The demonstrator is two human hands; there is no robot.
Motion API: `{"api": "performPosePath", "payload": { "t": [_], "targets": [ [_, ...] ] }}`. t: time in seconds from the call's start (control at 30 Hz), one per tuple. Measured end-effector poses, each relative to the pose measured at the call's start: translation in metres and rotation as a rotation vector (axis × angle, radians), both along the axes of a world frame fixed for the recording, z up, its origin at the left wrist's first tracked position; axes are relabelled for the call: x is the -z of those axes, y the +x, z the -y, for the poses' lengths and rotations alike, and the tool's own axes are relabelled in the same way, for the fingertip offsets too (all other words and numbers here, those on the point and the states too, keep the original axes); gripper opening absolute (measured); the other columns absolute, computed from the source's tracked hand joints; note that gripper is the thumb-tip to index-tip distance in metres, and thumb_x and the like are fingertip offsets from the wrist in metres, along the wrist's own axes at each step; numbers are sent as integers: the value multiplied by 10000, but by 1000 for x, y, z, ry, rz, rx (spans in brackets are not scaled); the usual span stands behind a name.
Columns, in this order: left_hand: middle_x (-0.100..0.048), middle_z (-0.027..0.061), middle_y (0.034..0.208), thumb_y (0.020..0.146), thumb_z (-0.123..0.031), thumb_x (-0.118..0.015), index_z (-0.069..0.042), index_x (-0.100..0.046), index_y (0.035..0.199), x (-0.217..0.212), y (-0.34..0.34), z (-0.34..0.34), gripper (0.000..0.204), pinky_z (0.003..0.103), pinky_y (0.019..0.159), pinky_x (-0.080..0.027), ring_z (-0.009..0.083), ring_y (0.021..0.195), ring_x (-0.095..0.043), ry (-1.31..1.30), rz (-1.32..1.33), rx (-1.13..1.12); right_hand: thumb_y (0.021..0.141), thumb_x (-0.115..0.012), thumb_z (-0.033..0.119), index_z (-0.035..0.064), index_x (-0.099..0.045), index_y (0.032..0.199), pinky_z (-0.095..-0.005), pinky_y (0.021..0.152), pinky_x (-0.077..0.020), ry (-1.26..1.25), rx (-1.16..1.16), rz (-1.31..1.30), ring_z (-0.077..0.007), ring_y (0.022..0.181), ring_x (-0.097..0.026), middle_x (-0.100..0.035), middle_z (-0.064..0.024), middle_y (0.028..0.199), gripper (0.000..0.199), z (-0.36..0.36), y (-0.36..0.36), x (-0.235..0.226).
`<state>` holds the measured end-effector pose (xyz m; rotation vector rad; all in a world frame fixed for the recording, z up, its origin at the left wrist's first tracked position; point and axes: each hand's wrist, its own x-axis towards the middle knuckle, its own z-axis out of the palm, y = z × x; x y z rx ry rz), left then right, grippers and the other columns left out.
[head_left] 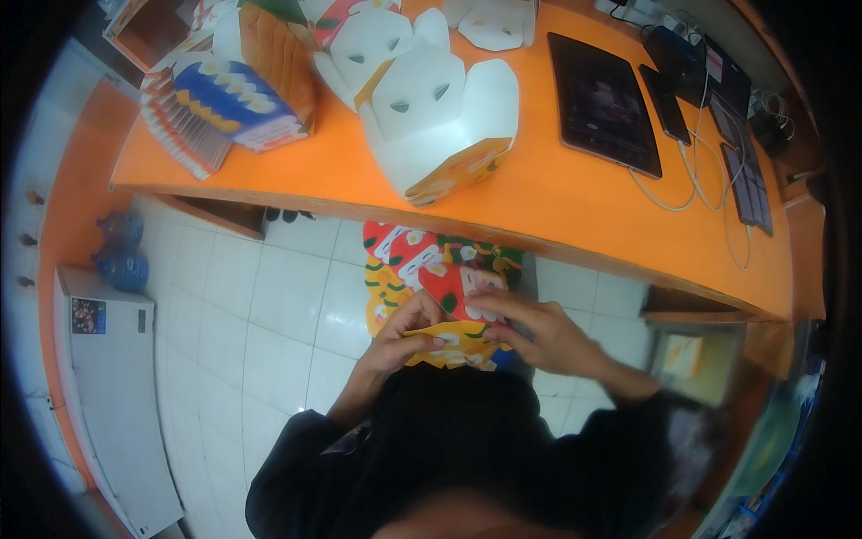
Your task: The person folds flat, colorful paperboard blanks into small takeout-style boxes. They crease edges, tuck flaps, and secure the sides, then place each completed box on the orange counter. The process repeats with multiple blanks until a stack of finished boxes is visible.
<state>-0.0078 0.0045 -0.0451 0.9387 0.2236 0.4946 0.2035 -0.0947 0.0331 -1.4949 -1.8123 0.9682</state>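
Both hands (476, 332) on glossy printed carton (431, 278)

**Printed carton blank, held flat below the counter edge**

One item in hand: a flat cardboard box blank (429, 280), printed in red, orange, yellow and green with white flower shapes. It sits in the air just below the orange counter's front edge, over the white tiled floor. Its far part lies open and flat; the near edge (a yellow-orange flap) is bent up toward the person. Both hands pinch this near flap, fingertips nearly meeting.
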Motion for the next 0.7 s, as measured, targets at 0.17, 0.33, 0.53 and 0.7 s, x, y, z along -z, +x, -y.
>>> {"api": "performPosePath", "payload": {
  "t": [0.17,0.33,0.53,0.7],
  "targets": [
    [-542,31,868,726,63,-601,-79,-461,883,-11,3,2,254,199,688,-418,82,783,-555,-33,31,-92,875,-611,89,67,-458,1314,-358,893,-515,-69,80,-231,-282,1154,-555,-516,-146,1318,466,6,-6,11],
    [-522,12,676,667,55,-604,-70,-443,844,-21,7,2,270,183,609,-429,66,549,-484,-114,-42,-195,853,-650,99,48,-461,1308,-296,899,-513,-79,121,-232,-235,1129,-577,-601,-125,1218,495,6,-7,38],
    [-641,85,799,736,112,-586,-52,-468,887,-48,-1,-9,253,177,642,-433,72,711,-593,61,-193,-25,691,-825,203,101,-347,1400,-356,1009,-421,-107,-14,-440,-230,1260,-454,-446,-140,1370,861,-26,9,52],
    [-692,67,771,772,7,-697,-13,-567,907,-76,2,-8,188,201,689,-478,82,747,-649,692,-270,16,592,-880,314,157,-92,1473,-390,1038,-376,-218,-277,-365,-295,1282,-377,-276,-190,1414,1192,-24,5,46]
  ]
}}
